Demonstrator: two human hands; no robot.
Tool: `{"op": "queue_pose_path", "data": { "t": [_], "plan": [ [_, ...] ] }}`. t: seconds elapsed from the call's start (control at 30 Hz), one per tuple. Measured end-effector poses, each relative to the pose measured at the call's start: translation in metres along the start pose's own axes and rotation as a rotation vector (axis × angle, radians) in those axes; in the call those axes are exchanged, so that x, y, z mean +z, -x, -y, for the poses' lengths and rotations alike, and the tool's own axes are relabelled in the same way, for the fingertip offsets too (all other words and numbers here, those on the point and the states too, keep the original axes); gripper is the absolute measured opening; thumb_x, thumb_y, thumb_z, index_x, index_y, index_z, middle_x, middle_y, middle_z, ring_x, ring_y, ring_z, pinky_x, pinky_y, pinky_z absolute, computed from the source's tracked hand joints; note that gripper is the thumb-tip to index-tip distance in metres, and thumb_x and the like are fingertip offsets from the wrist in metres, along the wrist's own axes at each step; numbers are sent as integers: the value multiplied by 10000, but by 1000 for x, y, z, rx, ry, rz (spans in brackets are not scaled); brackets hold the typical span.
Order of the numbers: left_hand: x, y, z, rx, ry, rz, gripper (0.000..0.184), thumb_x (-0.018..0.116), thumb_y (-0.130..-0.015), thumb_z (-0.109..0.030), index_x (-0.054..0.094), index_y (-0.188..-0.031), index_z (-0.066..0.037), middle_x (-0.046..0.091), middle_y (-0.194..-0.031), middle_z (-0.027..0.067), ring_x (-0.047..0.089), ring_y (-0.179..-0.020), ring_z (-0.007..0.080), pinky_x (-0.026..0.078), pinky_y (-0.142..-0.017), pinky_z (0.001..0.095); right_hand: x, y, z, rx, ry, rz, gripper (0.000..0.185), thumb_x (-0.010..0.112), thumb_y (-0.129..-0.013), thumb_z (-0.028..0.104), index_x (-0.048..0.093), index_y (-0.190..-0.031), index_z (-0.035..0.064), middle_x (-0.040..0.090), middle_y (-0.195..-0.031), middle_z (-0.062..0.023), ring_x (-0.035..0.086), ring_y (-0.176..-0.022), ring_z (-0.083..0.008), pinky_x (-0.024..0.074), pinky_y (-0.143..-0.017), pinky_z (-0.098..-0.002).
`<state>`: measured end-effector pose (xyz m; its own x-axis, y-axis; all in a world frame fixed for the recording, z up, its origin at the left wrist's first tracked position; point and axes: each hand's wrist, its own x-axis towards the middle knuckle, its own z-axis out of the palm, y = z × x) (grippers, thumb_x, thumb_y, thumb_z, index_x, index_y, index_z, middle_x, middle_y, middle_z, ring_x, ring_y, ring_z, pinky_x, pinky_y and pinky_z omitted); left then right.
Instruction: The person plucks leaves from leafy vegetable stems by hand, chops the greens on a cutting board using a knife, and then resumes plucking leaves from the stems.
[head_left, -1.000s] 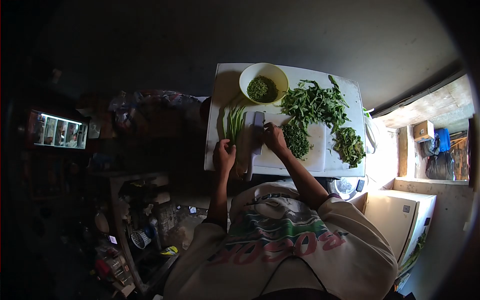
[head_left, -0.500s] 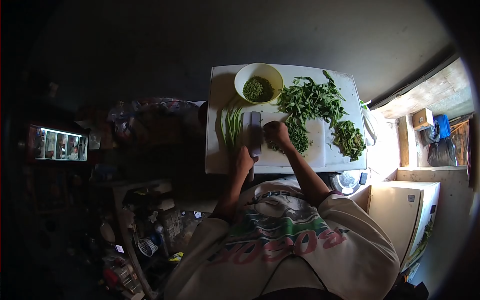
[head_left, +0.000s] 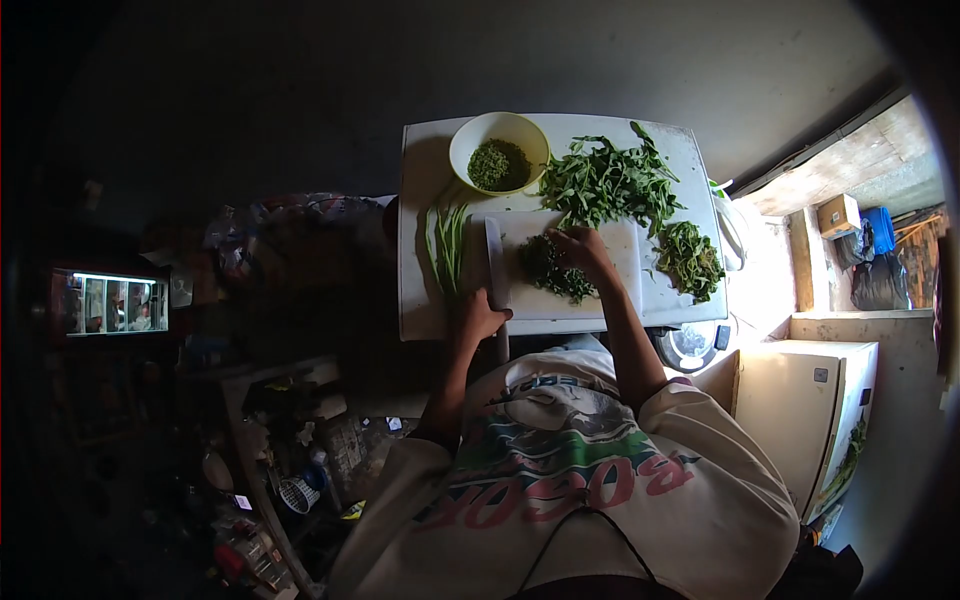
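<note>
Left hand at the knife, near edge of the tabletop; fingers partly curled, hold on the handle unclear; right hand, fingers bent, at the chopped greens on the cutting board; cannot tell if it grasps any; apparently done: these, plus green bits in the far-edge bowl; apparently uncut: leaves towards the far right corner, long stems along the left edge, bunch by the right edge.

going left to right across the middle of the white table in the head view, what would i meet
Long green stalks, knife, chopped greens, small pile of uncut leafy greens.
</note>
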<state>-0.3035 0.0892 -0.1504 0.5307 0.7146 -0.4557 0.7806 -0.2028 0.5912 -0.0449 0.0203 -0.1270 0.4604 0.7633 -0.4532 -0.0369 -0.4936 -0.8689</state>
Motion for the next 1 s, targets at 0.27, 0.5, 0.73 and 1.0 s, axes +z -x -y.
{"op": "queue_pose_path", "data": {
  "t": [0.27, 0.5, 0.73, 1.0],
  "plan": [
    [13, 10, -6, 269, 297, -142, 370, 779, -732, -206, 557, -933, 12, 668, -867, 212, 680, -745, 351, 522, -678, 439, 12, 42, -2, 266, -103, 688, 404, 648, -953, 387, 633, -1077, 3, 712, -931, -134, 707, -790, -217, 610, -691, -335],
    [46, 14, -23, 277, 281, -186, 275, 715, -818, -207, 533, -853, -5, 640, -736, 176, 655, -680, 333, 484, -617, 432, 31, 94, 0, 47, 232, 677, 485, 791, -836, 215, 561, -1202, -7, 705, -1034, -137, 706, -901, -208, 625, -743, -324],
    [38, 28, -60, 301, 466, 33, 338, 754, -897, -303, 590, -828, -15, 574, -662, 36, 597, -658, 119, 457, -610, 298, 1, 99, -22, 70, 614, 534, 303, 675, -891, 165, 547, -1102, -11, 677, -779, -143, 695, -759, -213, 523, -599, -379],
    [28, -4, -44, 278, 494, -289, 366, 709, -922, -372, 597, -828, -37, 614, -723, 45, 594, -705, 138, 471, -614, 293, -23, 121, -56, -180, 539, 4, 250, 561, -963, 229, 588, -1071, 6, 659, -781, -257, 661, -802, -453, 496, -693, -511]
  ]
}}
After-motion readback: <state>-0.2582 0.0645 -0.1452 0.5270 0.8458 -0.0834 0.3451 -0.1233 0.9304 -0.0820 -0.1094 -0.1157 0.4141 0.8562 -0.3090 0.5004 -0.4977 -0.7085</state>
